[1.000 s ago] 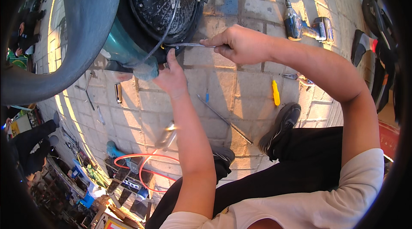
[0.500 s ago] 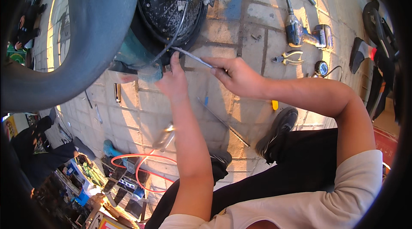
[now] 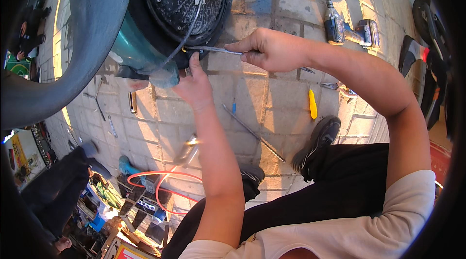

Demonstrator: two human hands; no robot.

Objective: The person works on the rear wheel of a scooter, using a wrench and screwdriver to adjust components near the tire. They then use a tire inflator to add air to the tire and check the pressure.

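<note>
My right hand (image 3: 250, 51) is closed on a metal rod (image 3: 213, 49), held almost level, its tip at the edge of a black wheel (image 3: 150, 28) with a speckled hub (image 3: 177, 1). My left hand (image 3: 193, 77) grips the lower part of the wheel assembly, thumb upright just below the rod's tip, other fingers mostly hidden behind a translucent teal piece (image 3: 162, 72). A thin grey cable (image 3: 179, 48) runs down from the hub over the tyre. A large curved grey tube or frame part (image 3: 53, 94) fills the upper left.
On the paving lie a drill (image 3: 335, 28), pliers (image 3: 330, 85), a yellow tool (image 3: 312, 103), a long bar (image 3: 252, 133) and a red hose (image 3: 160, 176). My shoe (image 3: 315, 142) is below. Another person's legs (image 3: 53, 191) and clutter are at left; black items (image 3: 422, 55) at right.
Since half a second ago my right hand has risen and the rod has levelled, back near its angle of a second ago. The other person's legs at left have shifted.
</note>
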